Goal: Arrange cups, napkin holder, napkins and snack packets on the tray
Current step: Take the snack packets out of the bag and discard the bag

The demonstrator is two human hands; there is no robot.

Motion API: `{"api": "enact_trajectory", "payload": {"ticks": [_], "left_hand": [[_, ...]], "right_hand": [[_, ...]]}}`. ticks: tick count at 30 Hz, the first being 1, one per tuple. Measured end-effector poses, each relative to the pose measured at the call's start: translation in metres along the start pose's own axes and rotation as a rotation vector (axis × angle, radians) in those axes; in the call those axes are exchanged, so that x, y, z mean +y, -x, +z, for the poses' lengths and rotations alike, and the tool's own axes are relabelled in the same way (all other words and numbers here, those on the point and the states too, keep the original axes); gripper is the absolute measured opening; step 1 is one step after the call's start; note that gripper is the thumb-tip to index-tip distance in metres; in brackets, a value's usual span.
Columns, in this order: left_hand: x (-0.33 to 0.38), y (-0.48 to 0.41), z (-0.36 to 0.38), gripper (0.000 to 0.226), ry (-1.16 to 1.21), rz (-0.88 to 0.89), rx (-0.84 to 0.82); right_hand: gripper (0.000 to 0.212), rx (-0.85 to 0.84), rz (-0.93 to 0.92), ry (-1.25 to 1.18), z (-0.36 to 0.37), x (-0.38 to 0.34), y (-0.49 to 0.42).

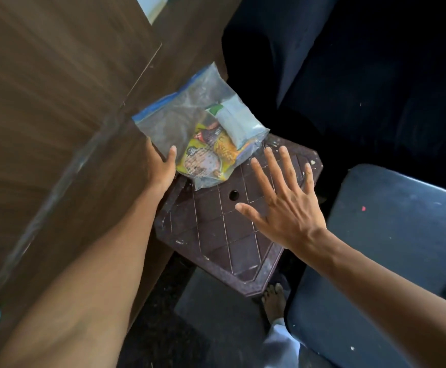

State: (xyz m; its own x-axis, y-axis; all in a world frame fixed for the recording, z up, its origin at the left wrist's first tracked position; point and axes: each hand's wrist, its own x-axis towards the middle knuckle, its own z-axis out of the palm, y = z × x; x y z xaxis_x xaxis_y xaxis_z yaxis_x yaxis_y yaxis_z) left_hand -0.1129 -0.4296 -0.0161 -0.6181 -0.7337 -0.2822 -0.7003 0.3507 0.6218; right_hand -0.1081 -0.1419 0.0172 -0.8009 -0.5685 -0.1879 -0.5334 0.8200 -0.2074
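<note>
Reaching toward centre frame, both hands converged on a clear zip bag (190, 123) that lay at the far corner of a dark plastic stool (216, 235), beside the wooden table (44, 102) filling the left of the frame. The bag held 2 visible snack packets: a yellow one (203, 160) and a white one (236, 120). The left hand (160, 166) touched the bag's lower-left edge, thumb against the plastic; its fingers were hidden, so grip could not be confirmed. The right hand (283, 205) hovered over the stool, fingers spread wide, holding nothing. No tray, cups or napkin holder were in view. Judgement: the bag should be lifted with both hands, supported beneath, so the slack plastic does not sag and spill its contents.
</note>
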Motion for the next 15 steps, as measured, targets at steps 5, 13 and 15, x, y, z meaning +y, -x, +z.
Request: {"api": "enact_trajectory", "payload": {"ticks": [5,13,15], "left_hand": [[0.010,0.001,0.003,0.074,0.350,-0.039,0.138],[0.061,0.133,-0.001,0.058,1.013,0.074,-0.158],[0.068,0.182,-0.002,0.027,0.784,0.273,-0.228]], "right_hand": [[0.087,-0.058,0.070,-0.075,-0.015,-0.005,0.004],[0.034,0.109,0.535,-1.053,-0.092,-0.017,0.031],[0.038,0.140,0.620,-1.322,-0.112,-0.011,0.042]]}}
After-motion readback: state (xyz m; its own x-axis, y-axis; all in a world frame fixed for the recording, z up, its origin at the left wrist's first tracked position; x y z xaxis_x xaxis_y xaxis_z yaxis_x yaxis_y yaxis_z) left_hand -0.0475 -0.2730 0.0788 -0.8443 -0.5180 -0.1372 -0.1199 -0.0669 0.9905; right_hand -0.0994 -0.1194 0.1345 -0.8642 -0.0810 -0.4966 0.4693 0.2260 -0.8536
